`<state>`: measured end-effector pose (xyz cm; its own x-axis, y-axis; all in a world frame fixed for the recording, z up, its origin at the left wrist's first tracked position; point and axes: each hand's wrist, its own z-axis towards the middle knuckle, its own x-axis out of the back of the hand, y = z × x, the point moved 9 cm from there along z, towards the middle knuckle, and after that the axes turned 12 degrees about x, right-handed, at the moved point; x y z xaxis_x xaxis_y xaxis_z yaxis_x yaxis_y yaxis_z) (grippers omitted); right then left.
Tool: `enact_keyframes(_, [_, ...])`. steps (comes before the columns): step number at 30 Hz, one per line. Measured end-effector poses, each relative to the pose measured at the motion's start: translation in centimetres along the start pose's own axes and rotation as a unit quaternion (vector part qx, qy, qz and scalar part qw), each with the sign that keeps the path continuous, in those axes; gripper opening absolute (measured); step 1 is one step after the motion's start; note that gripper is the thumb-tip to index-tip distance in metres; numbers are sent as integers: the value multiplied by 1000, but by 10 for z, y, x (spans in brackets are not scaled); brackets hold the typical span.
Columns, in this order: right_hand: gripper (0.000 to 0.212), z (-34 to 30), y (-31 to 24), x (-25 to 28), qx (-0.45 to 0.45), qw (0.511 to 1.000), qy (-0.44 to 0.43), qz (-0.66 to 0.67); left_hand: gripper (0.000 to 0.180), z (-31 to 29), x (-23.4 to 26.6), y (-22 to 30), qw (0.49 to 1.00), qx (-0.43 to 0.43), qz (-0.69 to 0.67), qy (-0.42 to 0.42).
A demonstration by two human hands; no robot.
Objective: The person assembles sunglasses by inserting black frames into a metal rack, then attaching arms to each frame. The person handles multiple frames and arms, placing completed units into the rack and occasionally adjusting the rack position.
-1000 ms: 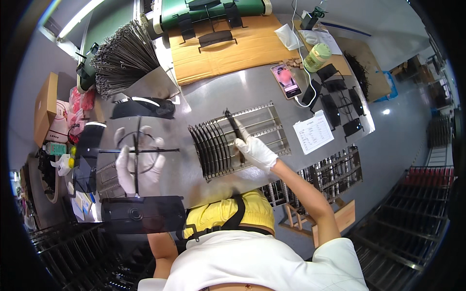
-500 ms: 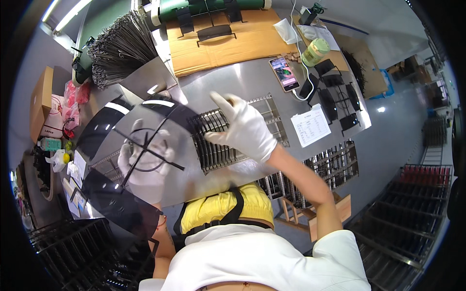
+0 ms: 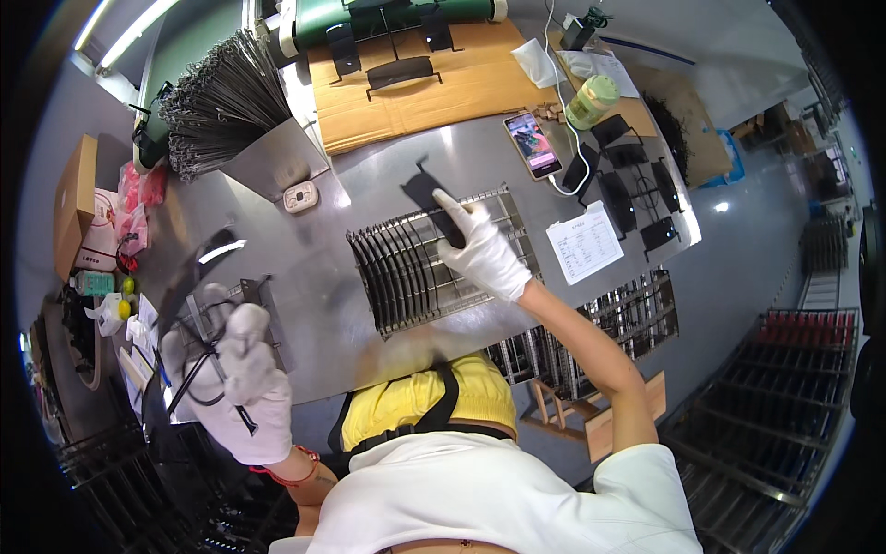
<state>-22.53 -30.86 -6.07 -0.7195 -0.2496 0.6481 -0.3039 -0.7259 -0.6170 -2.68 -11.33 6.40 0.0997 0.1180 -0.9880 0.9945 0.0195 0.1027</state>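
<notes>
My gloved right hand (image 3: pixel 486 256) is closed on a curved black plate (image 3: pixel 426 196) with a bent wire end. It holds the plate above a metal rack (image 3: pixel 498 208), where several similar black plates (image 3: pixel 386 274) stand in a row. At the left, my gloved left hand (image 3: pixel 242 392) grips a black wire frame (image 3: pixel 197 362) with a ring and crossing rods. Dark glossy panels hang on that frame, tilted on edge and blurred by motion.
A metal bin of black wire rods (image 3: pixel 226 106) stands at the back left, a small pale case (image 3: pixel 300 197) beside it. Cardboard (image 3: pixel 406 106) lies at the back. A phone (image 3: pixel 532 146), a green-lidded bottle (image 3: pixel 592 102) and a paper sheet (image 3: pixel 583 243) are at the right.
The wire frame has swung left and turned edge-on in my left hand. My right hand, open before, now holds a black plate over the rack. The small case is uncovered.
</notes>
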Motion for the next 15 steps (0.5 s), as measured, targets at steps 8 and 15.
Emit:
enact_keyframes(8, [23, -55, 16, -91, 54, 936, -342, -66, 68, -2, 23, -13, 996, 87, 31, 10])
enact_keyframes(15, [39, -36, 13, -67, -43, 957, -267, -104, 73, 2, 53, -21, 987, 110, 13, 113])
